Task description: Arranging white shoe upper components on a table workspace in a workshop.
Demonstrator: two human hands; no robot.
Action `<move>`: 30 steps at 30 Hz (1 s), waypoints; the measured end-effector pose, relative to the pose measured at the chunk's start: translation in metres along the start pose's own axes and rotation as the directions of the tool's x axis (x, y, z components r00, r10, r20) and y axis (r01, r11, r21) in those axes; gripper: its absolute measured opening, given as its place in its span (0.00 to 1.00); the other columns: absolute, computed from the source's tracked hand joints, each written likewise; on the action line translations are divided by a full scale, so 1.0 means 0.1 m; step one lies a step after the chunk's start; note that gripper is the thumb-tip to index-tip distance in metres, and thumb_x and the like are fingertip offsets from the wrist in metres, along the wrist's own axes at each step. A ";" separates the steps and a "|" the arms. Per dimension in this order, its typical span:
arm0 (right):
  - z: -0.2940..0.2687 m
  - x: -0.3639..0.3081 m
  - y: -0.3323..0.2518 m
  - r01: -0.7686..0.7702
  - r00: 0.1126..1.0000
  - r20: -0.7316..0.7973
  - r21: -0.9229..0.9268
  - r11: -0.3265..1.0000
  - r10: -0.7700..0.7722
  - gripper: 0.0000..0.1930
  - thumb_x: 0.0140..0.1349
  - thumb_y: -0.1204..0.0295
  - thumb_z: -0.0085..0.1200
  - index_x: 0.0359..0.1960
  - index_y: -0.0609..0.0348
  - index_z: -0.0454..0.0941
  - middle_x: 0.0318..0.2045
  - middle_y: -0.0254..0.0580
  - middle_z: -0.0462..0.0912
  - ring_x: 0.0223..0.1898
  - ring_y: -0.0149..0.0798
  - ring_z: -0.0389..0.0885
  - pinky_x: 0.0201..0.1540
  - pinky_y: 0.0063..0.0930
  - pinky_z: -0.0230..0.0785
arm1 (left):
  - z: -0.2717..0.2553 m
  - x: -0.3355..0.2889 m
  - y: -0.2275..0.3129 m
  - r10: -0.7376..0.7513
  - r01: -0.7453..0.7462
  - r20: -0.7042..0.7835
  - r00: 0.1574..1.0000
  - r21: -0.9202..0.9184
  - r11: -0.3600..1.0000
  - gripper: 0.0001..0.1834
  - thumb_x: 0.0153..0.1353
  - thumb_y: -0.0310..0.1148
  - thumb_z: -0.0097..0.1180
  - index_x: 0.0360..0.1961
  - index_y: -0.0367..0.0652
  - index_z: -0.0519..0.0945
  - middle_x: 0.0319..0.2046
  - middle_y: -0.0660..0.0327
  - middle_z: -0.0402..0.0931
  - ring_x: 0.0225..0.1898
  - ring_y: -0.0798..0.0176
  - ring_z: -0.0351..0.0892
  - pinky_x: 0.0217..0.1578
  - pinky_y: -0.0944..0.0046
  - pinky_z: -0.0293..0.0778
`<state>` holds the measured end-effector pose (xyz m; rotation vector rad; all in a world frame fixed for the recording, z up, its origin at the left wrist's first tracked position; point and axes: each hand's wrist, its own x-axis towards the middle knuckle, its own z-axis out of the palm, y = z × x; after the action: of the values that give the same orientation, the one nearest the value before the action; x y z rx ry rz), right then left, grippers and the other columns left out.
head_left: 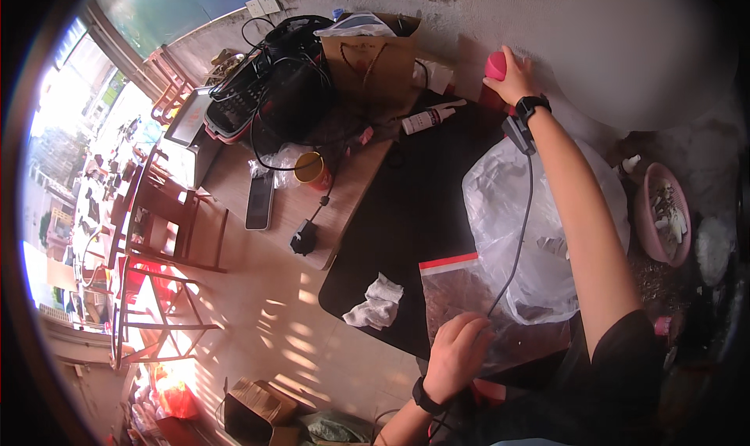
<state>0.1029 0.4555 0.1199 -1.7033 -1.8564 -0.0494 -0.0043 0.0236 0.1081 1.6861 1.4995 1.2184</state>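
My right hand [512, 80] reaches to the far edge of the black table [410, 204], by the wall. Its fingers are closed round a pink round-topped object [494, 65], whose lower part looks dark red and is partly hidden. Close to my body, my left hand [459, 354] is curled at the edge of a clear flat bag [453, 297] with a red strip. What its fingers hold, if anything, is hidden. A grey cable [522, 247] runs from a dark device [518, 136] by my right wrist down towards my left hand. Under my right forearm lies a white plastic bag [500, 184].
A white bottle [428, 119] lies near the far edge; a crumpled white tissue [376, 303] is at the near left corner. On the wooden table stand a paper bag [367, 67], a yellow-red cup [312, 171] and a phone [259, 200]. A pink basin [664, 215] is at right.
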 end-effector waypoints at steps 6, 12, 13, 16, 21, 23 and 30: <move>-0.71 -0.33 -0.38 0.000 0.997 -0.079 0.221 0.975 0.018 0.32 0.48 0.51 0.59 0.55 0.46 0.65 0.55 0.55 0.58 0.54 0.56 0.65 0.52 0.45 0.65 | 0.11 -0.22 0.15 0.036 0.002 -0.116 0.993 0.306 0.952 0.14 0.45 0.22 0.60 0.36 0.41 0.76 0.41 0.56 0.73 0.44 0.52 0.71 0.47 0.58 0.66; -2.41 -1.52 -0.58 0.036 0.959 0.087 0.907 0.420 -0.270 0.22 0.53 0.62 0.59 0.44 0.65 0.72 0.36 0.50 0.77 0.37 0.38 0.75 0.38 0.28 0.68 | 0.44 -0.62 0.34 0.090 -0.027 -0.202 0.975 0.297 0.954 0.14 0.48 0.23 0.58 0.39 0.40 0.75 0.47 0.52 0.67 0.49 0.50 0.68 0.49 0.56 0.64; -2.70 -1.79 -0.47 -0.014 0.940 0.127 0.941 0.338 -0.316 0.20 0.54 0.62 0.59 0.42 0.65 0.72 0.35 0.48 0.76 0.36 0.37 0.73 0.37 0.26 0.66 | 0.49 -0.69 0.38 0.115 -0.059 -0.172 0.978 0.302 0.952 0.14 0.48 0.23 0.58 0.39 0.40 0.75 0.47 0.52 0.67 0.49 0.50 0.68 0.49 0.56 0.64; -3.41 -2.62 -0.05 0.011 0.913 0.090 0.969 0.246 -0.398 0.18 0.55 0.63 0.57 0.41 0.64 0.72 0.32 0.38 0.74 0.33 0.29 0.71 0.36 0.20 0.63 | 0.68 -0.88 0.48 0.134 -0.072 -0.168 0.977 0.330 0.941 0.15 0.48 0.24 0.59 0.39 0.41 0.75 0.49 0.52 0.65 0.51 0.49 0.65 0.52 0.55 0.61; -4.12 -3.78 0.62 -0.338 0.894 0.361 0.932 0.127 -0.267 0.18 0.60 0.68 0.51 0.49 0.63 0.68 0.46 0.40 0.72 0.47 0.32 0.73 0.46 0.25 0.68 | 0.92 -1.20 0.69 0.182 -0.113 -0.158 0.970 0.371 0.922 0.17 0.46 0.28 0.62 0.40 0.43 0.75 0.53 0.50 0.60 0.56 0.46 0.58 0.56 0.50 0.53; -4.28 -4.13 0.86 -0.451 0.861 0.455 0.889 0.073 -0.228 0.17 0.61 0.68 0.50 0.49 0.62 0.67 0.45 0.39 0.72 0.48 0.34 0.73 0.48 0.28 0.68 | 1.00 -1.29 0.78 0.207 -0.138 -0.147 0.967 0.382 0.914 0.20 0.45 0.30 0.64 0.42 0.44 0.74 0.54 0.48 0.57 0.57 0.44 0.55 0.57 0.47 0.51; -4.32 -4.81 1.53 -0.516 0.849 0.503 0.855 -0.050 -0.161 0.13 0.61 0.68 0.49 0.45 0.60 0.69 0.43 0.39 0.73 0.44 0.35 0.75 0.45 0.29 0.69 | 1.29 -1.36 1.01 0.275 -0.209 -0.127 0.953 0.381 0.901 0.21 0.46 0.30 0.63 0.43 0.44 0.73 0.55 0.47 0.55 0.58 0.42 0.53 0.56 0.46 0.51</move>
<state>0.4102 -0.1280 0.1965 -0.7262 -1.0963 1.6555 0.1621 -0.1098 0.1070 2.1089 1.7476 1.3082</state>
